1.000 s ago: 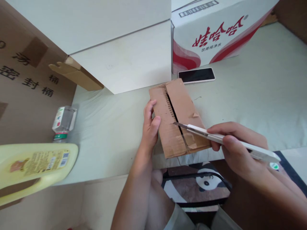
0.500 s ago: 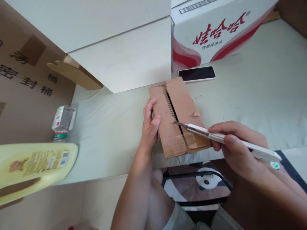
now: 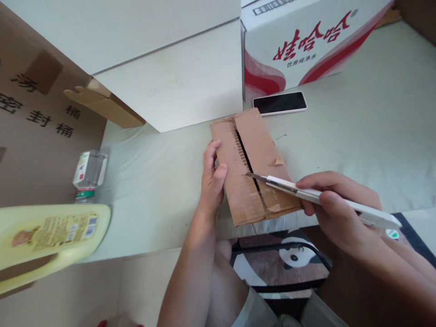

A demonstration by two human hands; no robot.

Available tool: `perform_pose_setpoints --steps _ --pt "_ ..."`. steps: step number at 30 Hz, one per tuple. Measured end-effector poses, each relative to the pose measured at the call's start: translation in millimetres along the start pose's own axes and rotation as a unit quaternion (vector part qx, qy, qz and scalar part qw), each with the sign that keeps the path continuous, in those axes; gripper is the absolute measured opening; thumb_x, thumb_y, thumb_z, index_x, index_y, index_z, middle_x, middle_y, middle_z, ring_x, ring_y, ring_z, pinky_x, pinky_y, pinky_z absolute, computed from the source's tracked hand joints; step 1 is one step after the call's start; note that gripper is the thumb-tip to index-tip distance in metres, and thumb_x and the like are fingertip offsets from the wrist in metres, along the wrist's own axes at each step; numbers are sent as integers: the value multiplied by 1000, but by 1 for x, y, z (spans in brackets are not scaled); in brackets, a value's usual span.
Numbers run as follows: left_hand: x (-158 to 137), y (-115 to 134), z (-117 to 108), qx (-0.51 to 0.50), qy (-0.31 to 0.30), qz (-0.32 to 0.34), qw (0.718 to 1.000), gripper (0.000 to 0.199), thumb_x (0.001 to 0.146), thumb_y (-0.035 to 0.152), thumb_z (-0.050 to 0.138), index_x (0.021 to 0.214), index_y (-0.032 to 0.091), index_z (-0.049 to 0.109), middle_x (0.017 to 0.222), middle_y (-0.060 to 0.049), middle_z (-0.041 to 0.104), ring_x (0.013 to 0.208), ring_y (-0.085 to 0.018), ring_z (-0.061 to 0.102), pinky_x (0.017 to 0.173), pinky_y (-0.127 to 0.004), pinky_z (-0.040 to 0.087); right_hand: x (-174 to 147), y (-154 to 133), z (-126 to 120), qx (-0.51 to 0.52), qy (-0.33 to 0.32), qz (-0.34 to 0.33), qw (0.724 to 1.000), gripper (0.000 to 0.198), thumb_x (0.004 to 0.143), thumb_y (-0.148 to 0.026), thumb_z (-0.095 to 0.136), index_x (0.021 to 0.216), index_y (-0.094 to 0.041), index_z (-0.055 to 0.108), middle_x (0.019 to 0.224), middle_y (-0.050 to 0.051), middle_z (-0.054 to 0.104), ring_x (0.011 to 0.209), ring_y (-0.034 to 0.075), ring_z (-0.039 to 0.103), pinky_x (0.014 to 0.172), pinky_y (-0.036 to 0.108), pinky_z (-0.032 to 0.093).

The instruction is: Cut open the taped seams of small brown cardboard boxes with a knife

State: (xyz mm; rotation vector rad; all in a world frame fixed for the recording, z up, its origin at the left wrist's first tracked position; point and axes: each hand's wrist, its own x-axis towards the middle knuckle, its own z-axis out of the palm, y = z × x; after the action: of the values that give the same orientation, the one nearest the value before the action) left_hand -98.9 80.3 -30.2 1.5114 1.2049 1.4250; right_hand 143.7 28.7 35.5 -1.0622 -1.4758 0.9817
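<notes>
A small brown cardboard box [image 3: 235, 181] is tilted at the front of a pale green covered surface, with a dark slit between its top flaps. My left hand [image 3: 214, 179] grips its left side, thumb on the near flap and fingers along the edge. In my right hand [image 3: 335, 211] is a white utility knife [image 3: 309, 194], its metal blade out. The blade lies across the slit with its tip over the left flap; whether it touches the cardboard I cannot tell. The fingers of that hand are close to the box's right corner.
A phone [image 3: 279, 103] lies behind the box, in front of a white and red carton [image 3: 299, 50]. White boxes [image 3: 177, 81] stand at the back. To the left are a clear bottle [image 3: 90, 170], a yellow jug [image 3: 68, 231] and a large brown carton [image 3: 44, 150].
Almost nothing differs. The view has shifted very slightly; both hands, the box and the knife keep the same positions relative to one another.
</notes>
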Motion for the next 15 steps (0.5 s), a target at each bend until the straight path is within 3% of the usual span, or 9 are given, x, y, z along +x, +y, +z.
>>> perform_pose_setpoints --steps 15 --pt "0 1 0 -18 -1 -19 1000 57 92 67 53 142 41 43 158 -3 42 150 -31 37 124 -53 34 0 -2 0 1 0 5 1000 24 99 -40 57 93 -24 74 57 -3 60 50 9 54 48 22 39"
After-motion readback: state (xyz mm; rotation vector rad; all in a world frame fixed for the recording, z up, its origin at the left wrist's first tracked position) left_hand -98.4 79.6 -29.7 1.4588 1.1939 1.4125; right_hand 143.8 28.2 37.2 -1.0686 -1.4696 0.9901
